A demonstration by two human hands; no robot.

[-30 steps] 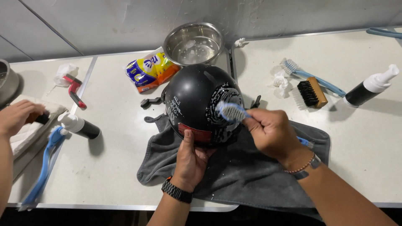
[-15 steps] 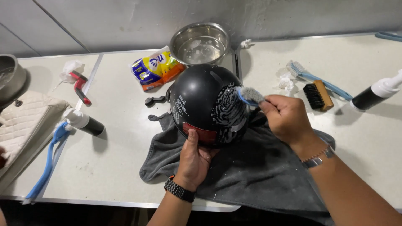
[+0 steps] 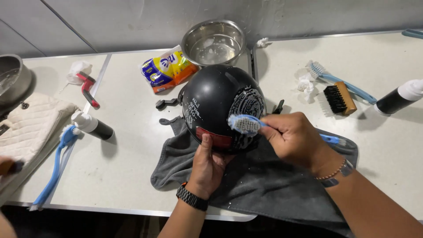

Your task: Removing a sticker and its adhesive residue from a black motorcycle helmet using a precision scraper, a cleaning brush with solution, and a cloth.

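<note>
A black helmet point(image 3: 220, 108) sits on a grey cloth point(image 3: 264, 185), braced from below by my left hand point(image 3: 209, 165), fingers clasped on its lower rim, thumb up against the red patch. My right hand point(image 3: 293, 139), just right of the helmet, grips a blue brush point(image 3: 246, 124), bristles pressed to the shell's patterned side, wrist angled inward.

Black wristwatch point(image 3: 192, 197), beaded bracelet point(image 3: 333, 171).

The left hand point(image 3: 211, 165) covers the helmet's point(image 3: 216, 99) lower rim; the grey pot point(image 3: 13, 79) is cut off at the left edge.
</note>
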